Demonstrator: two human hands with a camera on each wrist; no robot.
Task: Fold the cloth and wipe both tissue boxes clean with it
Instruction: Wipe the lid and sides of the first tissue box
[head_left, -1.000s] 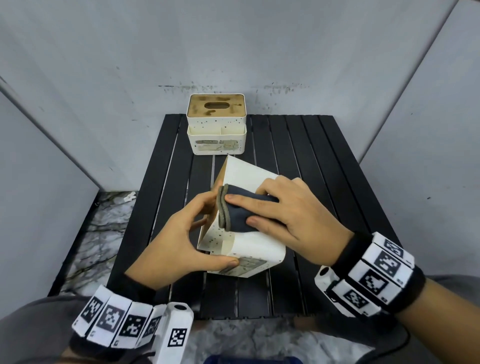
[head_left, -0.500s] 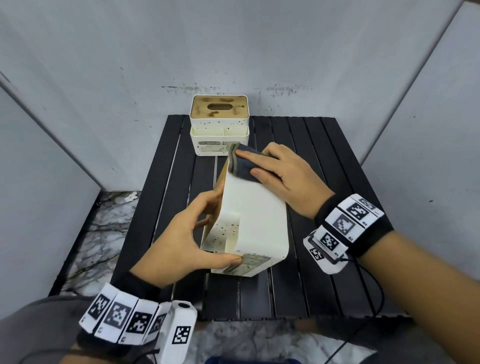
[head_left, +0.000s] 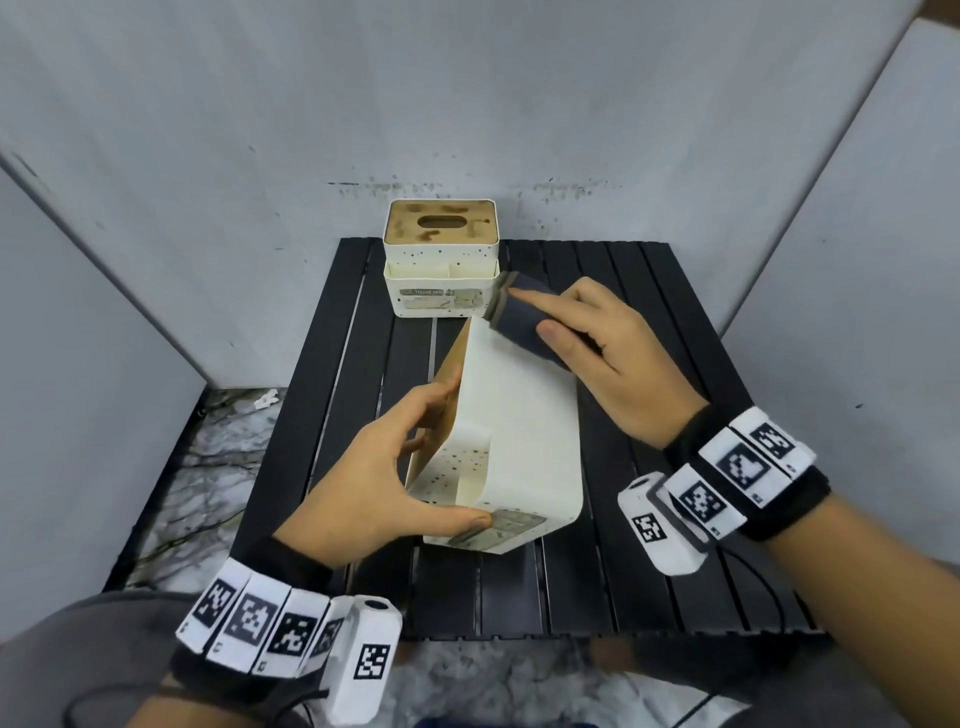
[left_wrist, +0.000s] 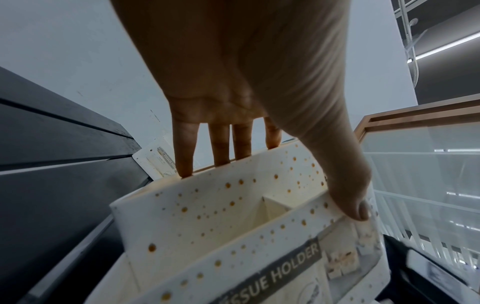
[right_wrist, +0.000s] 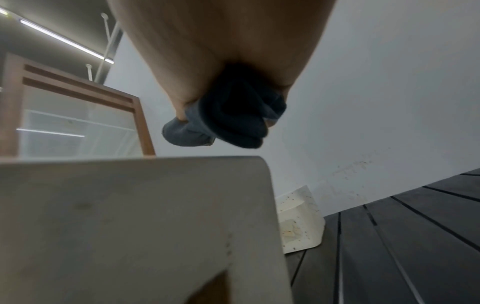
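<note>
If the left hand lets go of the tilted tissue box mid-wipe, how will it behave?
The near tissue box looks like stiff plastic, holding its shape under the left hand. It rests tilted on the slatted table, so it would probably tip. Its smooth side may slide under the folded cloth held by the right hand.

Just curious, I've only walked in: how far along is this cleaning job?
Folding looks done: the right hand holds a folded cloth. In hand: wiping the near box, tipped and steadied by the left hand. Left: the far box, its top visibly stained.
</note>
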